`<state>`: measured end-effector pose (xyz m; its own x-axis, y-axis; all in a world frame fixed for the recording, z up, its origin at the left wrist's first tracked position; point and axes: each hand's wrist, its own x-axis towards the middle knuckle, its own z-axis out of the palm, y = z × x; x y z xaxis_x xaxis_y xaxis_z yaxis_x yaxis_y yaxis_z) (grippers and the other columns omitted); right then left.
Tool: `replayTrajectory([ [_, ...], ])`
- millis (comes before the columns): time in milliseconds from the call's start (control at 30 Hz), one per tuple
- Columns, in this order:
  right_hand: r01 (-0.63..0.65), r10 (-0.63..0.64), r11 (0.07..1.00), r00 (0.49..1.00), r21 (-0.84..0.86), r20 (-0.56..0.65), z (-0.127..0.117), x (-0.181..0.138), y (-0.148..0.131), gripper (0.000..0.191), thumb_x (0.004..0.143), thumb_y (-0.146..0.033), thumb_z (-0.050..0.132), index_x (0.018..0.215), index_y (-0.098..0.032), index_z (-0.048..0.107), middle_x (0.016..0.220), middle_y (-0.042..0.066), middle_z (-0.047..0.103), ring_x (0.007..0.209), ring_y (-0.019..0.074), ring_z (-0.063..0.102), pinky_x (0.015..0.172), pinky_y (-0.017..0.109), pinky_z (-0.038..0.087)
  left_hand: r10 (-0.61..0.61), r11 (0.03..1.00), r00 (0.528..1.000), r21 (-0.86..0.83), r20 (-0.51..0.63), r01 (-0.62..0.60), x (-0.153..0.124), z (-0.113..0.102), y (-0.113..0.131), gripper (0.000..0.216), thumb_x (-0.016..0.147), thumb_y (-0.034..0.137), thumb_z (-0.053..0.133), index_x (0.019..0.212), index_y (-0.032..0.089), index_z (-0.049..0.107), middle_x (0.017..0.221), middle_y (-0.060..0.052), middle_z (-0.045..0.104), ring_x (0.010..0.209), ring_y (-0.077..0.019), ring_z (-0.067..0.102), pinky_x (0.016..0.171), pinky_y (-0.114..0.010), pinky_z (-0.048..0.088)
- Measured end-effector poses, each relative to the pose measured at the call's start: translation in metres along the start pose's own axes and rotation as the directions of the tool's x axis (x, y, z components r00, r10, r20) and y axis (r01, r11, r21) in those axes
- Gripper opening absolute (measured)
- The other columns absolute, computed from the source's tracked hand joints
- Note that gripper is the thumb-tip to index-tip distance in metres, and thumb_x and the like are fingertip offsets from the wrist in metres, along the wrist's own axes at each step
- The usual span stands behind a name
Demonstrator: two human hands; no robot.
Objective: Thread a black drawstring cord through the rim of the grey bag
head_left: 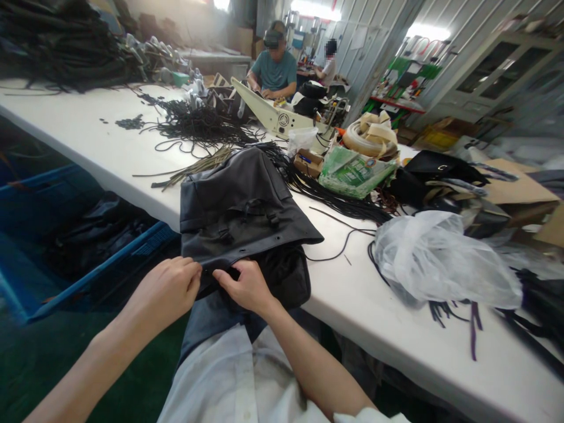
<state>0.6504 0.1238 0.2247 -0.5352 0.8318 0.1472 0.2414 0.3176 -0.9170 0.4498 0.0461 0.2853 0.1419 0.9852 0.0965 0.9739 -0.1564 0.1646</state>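
Observation:
A dark grey fabric bag (240, 200) lies over the near edge of the white table (88, 135), its flap toward me. My left hand (165, 288) is closed on the bag's near hem at the left. My right hand (244, 285) pinches the same hem just to the right, fingers curled around the fabric edge. The two hands almost touch. A thin black cord (339, 249) lies loose on the table to the right of the bag.
A clear plastic bag (440, 258) with black cords under it sits to the right. A tangle of black cords (198, 120), a green packet (352, 170) and a small cardboard box (308, 161) lie behind. A blue crate (53, 194) stands at the left. Two people sit at the far end.

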Motion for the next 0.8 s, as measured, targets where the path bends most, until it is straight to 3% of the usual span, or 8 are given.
replayTrajectory([
  [267,0.029,-0.031,0.997,0.999,0.078,0.026,-0.006,-0.001,-0.004,0.023,0.101,-0.037,0.081,0.09,-0.017,0.084,0.089,0.003,0.083,0.081,0.02,0.073,0.075,0.026,0.05,-0.024,1.0,0.999,-0.012,0.026,0.024,0.004,0.004,0.005,0.035,0.108,0.025,0.043,0.085,0.021,0.069,0.087,-0.01,0.076,0.084,-0.0302,0.075,0.08,-0.044,0.052],
  [367,0.08,-0.093,0.99,0.99,0.118,0.105,-0.012,0.0,-0.003,0.01,0.098,-0.023,0.078,0.094,-0.017,0.084,0.092,0.002,0.083,0.086,0.0206,0.075,0.078,0.025,0.051,-0.034,0.997,0.999,-0.074,0.02,0.036,0.006,0.005,0.005,0.037,0.109,0.027,0.042,0.091,0.02,0.073,0.092,-0.011,0.079,0.086,-0.03,0.076,0.08,-0.042,0.053],
  [467,0.122,-0.136,0.988,0.978,0.098,0.158,-0.009,0.002,0.004,0.015,0.09,-0.008,0.073,0.088,-0.018,0.083,0.088,0.0,0.082,0.082,0.0192,0.073,0.077,0.024,0.051,-0.041,0.993,0.998,-0.109,0.041,0.046,0.006,0.007,0.004,0.037,0.108,0.028,0.044,0.091,0.021,0.076,0.097,-0.012,0.082,0.088,-0.0299,0.078,0.08,-0.039,0.054],
  [633,0.071,-0.07,0.997,0.994,-0.012,0.08,0.016,0.005,0.012,0.01,0.092,-0.016,0.082,0.082,-0.02,0.085,0.09,0.003,0.085,0.084,0.0212,0.074,0.08,0.026,0.051,-0.082,0.983,0.994,-0.156,0.072,0.092,0.002,0.015,-0.002,0.038,0.106,0.03,0.046,0.093,0.022,0.081,0.1,-0.012,0.084,0.089,-0.0326,0.08,0.079,-0.04,0.056],
  [800,0.109,-0.107,0.988,0.994,-0.107,0.02,0.026,0.006,0.006,0.017,0.091,-0.016,0.083,0.074,-0.018,0.081,0.079,0.004,0.081,0.075,0.0187,0.071,0.075,0.027,0.047,-0.099,0.961,0.995,-0.258,-0.006,0.094,-0.005,0.023,-0.008,0.037,0.106,0.033,0.051,0.101,0.023,0.086,0.106,-0.013,0.086,0.093,-0.032,0.082,0.086,-0.039,0.059],
])
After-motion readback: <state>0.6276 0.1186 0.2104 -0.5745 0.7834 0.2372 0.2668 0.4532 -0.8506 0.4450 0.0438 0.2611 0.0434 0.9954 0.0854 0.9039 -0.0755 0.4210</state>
